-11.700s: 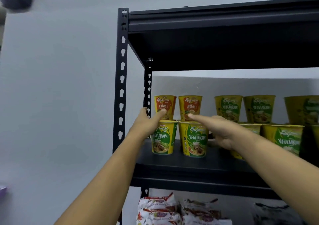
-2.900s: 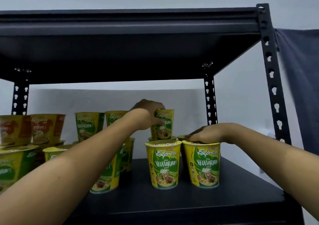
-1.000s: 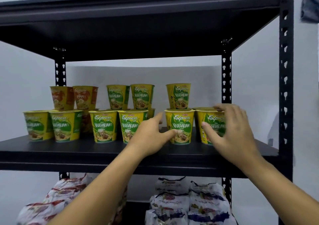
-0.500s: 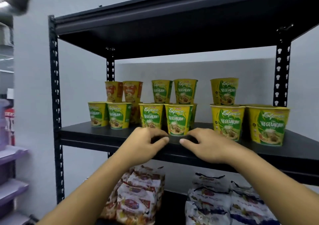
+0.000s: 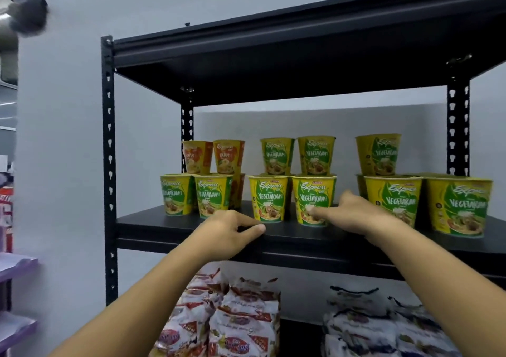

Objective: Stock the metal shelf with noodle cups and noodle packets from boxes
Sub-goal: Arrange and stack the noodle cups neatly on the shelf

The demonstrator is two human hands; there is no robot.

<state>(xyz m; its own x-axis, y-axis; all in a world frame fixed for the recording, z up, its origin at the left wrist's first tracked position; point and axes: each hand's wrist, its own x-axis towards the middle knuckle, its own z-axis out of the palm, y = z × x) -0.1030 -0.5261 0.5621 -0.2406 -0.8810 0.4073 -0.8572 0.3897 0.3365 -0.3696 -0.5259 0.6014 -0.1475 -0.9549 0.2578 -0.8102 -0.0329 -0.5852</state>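
Seen from the head camera, a person is standing before a black metal shelf (image 5: 108,165) set against a pale grey wall (image 5: 68,137). Both bare arms are reaching up to its middle board (image 5: 164,223).

On that board, noodle cups (image 5: 269,197) are sitting upright in three front pairs, with gaps between the pairs. A second layer is standing above and just behind them. Two orange-labelled ayam cups (image 5: 228,156) are rising over the left pair, two green vegetarian cups (image 5: 316,155) over the centre pair, and a single cup (image 5: 379,154) over the right pair.

The left hand (image 5: 230,230) is resting at the board's front edge just below the centre pair. Its fingers are loosely bent and its thumb is stretched out to the right, gripping nothing. Whether the thumb tip is touching the nearest cup's base cannot be told.

The right hand (image 5: 353,214) is reaching in over the board with its fingers extended. Its forefinger is pointing left and touching the lower front of the centre-right cup (image 5: 315,189), its thumb is raised, and it is closing on nothing.

On the tier beneath, noodle packets (image 5: 238,321) in red-and-white wrappers are lying heaped in a pile at the left, with a second pile (image 5: 369,326) at the right. At the far left edge, purple shelving (image 5: 16,266) is showing, blurred. A dark round object (image 5: 26,14) is hanging out of focus near the ceiling.
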